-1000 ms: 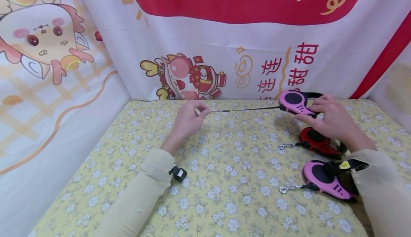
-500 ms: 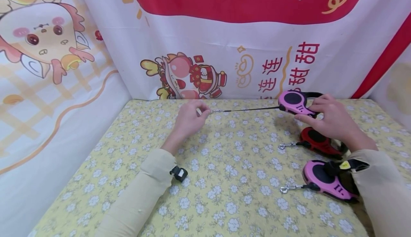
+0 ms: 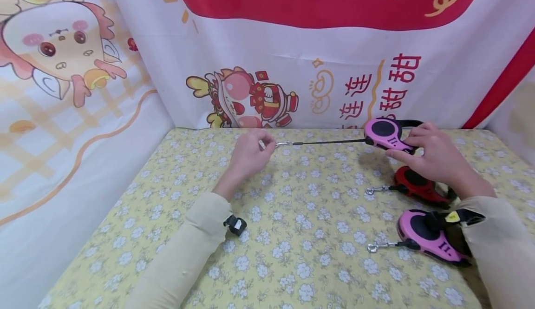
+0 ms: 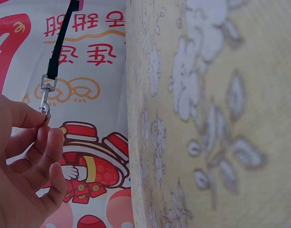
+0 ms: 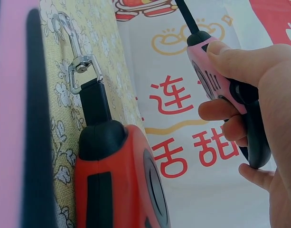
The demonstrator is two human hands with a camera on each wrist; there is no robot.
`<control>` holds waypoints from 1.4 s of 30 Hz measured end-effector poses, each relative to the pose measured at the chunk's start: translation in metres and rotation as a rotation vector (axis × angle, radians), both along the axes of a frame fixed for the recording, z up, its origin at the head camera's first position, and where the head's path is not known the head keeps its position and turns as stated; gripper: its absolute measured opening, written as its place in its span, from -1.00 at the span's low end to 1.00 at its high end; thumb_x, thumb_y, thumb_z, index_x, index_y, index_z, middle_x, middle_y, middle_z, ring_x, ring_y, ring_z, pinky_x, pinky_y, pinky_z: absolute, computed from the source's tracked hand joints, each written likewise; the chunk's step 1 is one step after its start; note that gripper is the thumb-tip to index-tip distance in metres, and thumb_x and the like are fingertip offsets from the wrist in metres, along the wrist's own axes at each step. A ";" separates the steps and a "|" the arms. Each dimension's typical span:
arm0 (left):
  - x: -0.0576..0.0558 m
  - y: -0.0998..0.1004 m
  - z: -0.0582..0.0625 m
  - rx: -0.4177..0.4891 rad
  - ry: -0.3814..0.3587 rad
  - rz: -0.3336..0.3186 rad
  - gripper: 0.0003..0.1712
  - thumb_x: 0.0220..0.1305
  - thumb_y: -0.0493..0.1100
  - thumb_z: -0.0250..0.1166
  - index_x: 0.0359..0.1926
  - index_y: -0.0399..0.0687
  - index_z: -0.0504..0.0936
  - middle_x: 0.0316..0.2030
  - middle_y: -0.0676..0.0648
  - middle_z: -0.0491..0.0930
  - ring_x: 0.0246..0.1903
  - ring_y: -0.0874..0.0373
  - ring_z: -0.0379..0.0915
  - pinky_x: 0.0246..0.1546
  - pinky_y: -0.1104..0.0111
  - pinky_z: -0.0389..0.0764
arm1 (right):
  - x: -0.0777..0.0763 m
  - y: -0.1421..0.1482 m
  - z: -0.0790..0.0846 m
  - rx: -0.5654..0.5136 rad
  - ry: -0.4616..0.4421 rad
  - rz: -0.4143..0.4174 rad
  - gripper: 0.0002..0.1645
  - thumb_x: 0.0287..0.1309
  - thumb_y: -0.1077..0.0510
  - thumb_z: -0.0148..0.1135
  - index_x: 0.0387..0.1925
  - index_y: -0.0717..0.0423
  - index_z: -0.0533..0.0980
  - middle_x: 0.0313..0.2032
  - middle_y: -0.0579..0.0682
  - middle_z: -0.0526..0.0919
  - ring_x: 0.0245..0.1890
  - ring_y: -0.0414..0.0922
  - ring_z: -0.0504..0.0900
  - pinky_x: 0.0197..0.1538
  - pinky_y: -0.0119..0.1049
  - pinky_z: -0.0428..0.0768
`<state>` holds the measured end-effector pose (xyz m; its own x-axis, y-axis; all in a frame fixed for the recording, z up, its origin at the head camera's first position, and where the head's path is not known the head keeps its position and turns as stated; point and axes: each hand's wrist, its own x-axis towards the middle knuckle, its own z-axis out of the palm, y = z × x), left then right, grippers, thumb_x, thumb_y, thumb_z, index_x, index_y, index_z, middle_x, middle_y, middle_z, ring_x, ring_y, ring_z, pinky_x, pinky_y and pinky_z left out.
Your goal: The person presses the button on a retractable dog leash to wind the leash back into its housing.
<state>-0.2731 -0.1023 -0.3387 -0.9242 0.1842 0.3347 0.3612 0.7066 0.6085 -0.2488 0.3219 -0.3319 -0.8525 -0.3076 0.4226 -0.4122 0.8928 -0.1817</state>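
My right hand (image 3: 439, 158) grips a pink and black retractable dog leash (image 3: 382, 132) near the back of the table. Its black strap (image 3: 330, 142) runs straight out to the left, above the cloth. At the strap's far end, the thumb and forefinger of my left hand (image 3: 250, 155) pinch the silver snap hook (image 4: 44, 97). Below my right hand lies a red leash (image 3: 418, 186), its clip pointing left. Nearer the front is a second pink leash (image 3: 428, 234), partly covered by the right wrist's strap.
A yellow floral cloth (image 3: 292, 253) covers the table. Behind it hangs a white and red printed curtain (image 3: 267, 44), and another printed curtain (image 3: 138, 109) closes off the left side. The red leash's metal clip (image 5: 79, 52) lies close under the right wrist.
The whole head view has shifted slightly, so everything sits a little further right. Both hands keep their hold on the pink leash and its hook, and the strap stays stretched between them.
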 end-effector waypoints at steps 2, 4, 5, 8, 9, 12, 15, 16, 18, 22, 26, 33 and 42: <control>-0.001 0.000 0.000 0.000 0.001 0.001 -0.87 0.50 -0.14 0.28 -0.11 -0.04 0.73 -0.14 -0.05 0.72 -0.20 0.06 0.60 -0.12 0.22 0.66 | 0.000 0.000 0.001 0.003 0.002 -0.004 -0.33 0.14 -0.13 0.58 -0.06 0.43 0.73 -0.18 0.29 0.72 -0.05 0.12 0.46 -0.09 0.07 0.46; 0.000 0.000 0.000 0.002 -0.001 0.005 -0.87 0.50 -0.14 0.28 -0.10 -0.03 0.73 -0.14 -0.04 0.72 -0.20 0.06 0.60 -0.11 0.22 0.65 | 0.000 0.000 0.002 0.007 0.010 0.000 -0.33 0.14 -0.14 0.57 -0.07 0.43 0.73 -0.18 0.29 0.73 -0.06 0.12 0.46 -0.10 0.06 0.46; 0.000 0.000 0.000 0.003 -0.003 0.008 -0.87 0.50 -0.14 0.28 -0.11 -0.03 0.73 -0.13 -0.04 0.72 -0.19 0.06 0.59 -0.11 0.22 0.65 | 0.000 0.000 0.002 0.007 0.015 0.003 -0.34 0.14 -0.14 0.57 -0.07 0.42 0.74 -0.18 0.29 0.73 -0.06 0.11 0.46 -0.11 0.06 0.46; 0.001 0.000 0.001 0.007 -0.008 0.013 -0.88 0.50 -0.13 0.28 -0.11 -0.02 0.73 -0.13 -0.04 0.71 -0.19 0.06 0.59 -0.11 0.22 0.65 | -0.001 -0.001 0.003 0.007 0.027 0.017 -0.36 0.13 -0.13 0.58 -0.09 0.40 0.75 -0.21 0.26 0.73 -0.09 0.09 0.46 -0.13 0.02 0.45; 0.001 0.000 0.002 0.008 -0.009 0.015 -0.87 0.51 -0.13 0.28 -0.11 -0.02 0.73 -0.12 -0.04 0.71 -0.19 0.06 0.59 -0.11 0.21 0.65 | -0.001 -0.001 0.003 0.007 0.029 0.019 -0.37 0.13 -0.13 0.59 -0.09 0.40 0.75 -0.21 0.25 0.74 -0.09 0.08 0.46 -0.13 0.02 0.45; 0.002 0.000 0.001 0.010 -0.015 0.017 -0.86 0.52 -0.12 0.27 -0.10 -0.02 0.73 -0.11 -0.04 0.71 -0.20 0.06 0.59 -0.12 0.21 0.66 | 0.000 -0.001 0.003 -0.001 0.021 0.021 -0.37 0.12 -0.12 0.60 -0.09 0.40 0.75 -0.23 0.23 0.73 -0.09 0.08 0.46 -0.13 0.01 0.43; 0.001 0.000 -0.001 0.010 -0.017 0.016 -0.85 0.53 -0.10 0.27 -0.09 -0.02 0.74 -0.12 -0.04 0.71 -0.21 0.07 0.59 -0.13 0.22 0.65 | 0.001 -0.001 0.002 -0.008 0.013 0.022 -0.37 0.12 -0.12 0.60 -0.10 0.40 0.75 -0.24 0.22 0.72 -0.09 0.08 0.45 -0.12 0.01 0.43; 0.001 0.000 -0.002 0.009 -0.017 0.015 -0.85 0.53 -0.10 0.27 -0.10 -0.02 0.74 -0.12 -0.03 0.71 -0.21 0.07 0.59 -0.13 0.22 0.65 | 0.002 -0.001 0.002 -0.010 0.011 0.023 -0.38 0.12 -0.12 0.60 -0.10 0.40 0.75 -0.25 0.21 0.72 -0.09 0.08 0.45 -0.12 0.01 0.43; 0.001 0.000 -0.003 0.010 -0.015 0.011 -0.85 0.54 -0.10 0.27 -0.10 -0.02 0.73 -0.13 -0.03 0.71 -0.21 0.07 0.58 -0.13 0.22 0.65 | 0.002 -0.002 0.002 -0.013 0.015 0.028 -0.39 0.13 -0.11 0.59 -0.12 0.40 0.75 -0.27 0.20 0.71 -0.09 0.08 0.45 -0.11 0.02 0.42; 0.002 0.001 -0.002 0.012 -0.016 0.006 -0.84 0.54 -0.10 0.27 -0.10 -0.03 0.73 -0.12 -0.05 0.71 -0.21 0.06 0.59 -0.12 0.21 0.66 | 0.001 -0.001 0.001 -0.003 0.034 0.043 -0.40 0.13 -0.12 0.60 -0.13 0.39 0.76 -0.28 0.18 0.70 -0.11 0.06 0.44 -0.11 0.00 0.41; 0.002 0.001 -0.001 0.007 -0.024 0.003 -0.83 0.54 -0.09 0.27 -0.09 -0.03 0.73 -0.10 -0.04 0.71 -0.20 0.06 0.59 -0.12 0.21 0.66 | 0.001 0.000 0.000 0.006 0.040 0.045 -0.39 0.13 -0.13 0.60 -0.12 0.38 0.76 -0.26 0.19 0.72 -0.11 0.05 0.43 -0.12 -0.01 0.42; 0.001 0.003 -0.001 0.000 -0.008 -0.008 -0.84 0.53 -0.10 0.27 -0.09 -0.03 0.74 -0.10 -0.04 0.72 -0.20 0.06 0.60 -0.12 0.22 0.66 | 0.001 0.000 -0.001 -0.004 0.067 0.074 -0.44 0.12 -0.12 0.61 -0.19 0.35 0.78 -0.33 0.12 0.69 -0.15 0.03 0.44 -0.14 -0.04 0.39; 0.001 0.003 0.000 -0.003 -0.017 -0.008 -0.85 0.53 -0.10 0.27 -0.09 -0.02 0.73 -0.08 -0.03 0.72 -0.20 0.06 0.60 -0.11 0.20 0.66 | 0.002 -0.004 0.001 -0.008 0.055 0.061 -0.45 0.12 -0.13 0.60 -0.20 0.34 0.78 -0.34 0.10 0.68 -0.15 0.00 0.42 -0.16 -0.07 0.39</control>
<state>-0.2722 -0.0997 -0.3391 -0.9283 0.1921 0.3184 0.3561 0.7055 0.6127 -0.2468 0.3183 -0.3307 -0.8076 -0.3552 0.4707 -0.4757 0.8641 -0.1641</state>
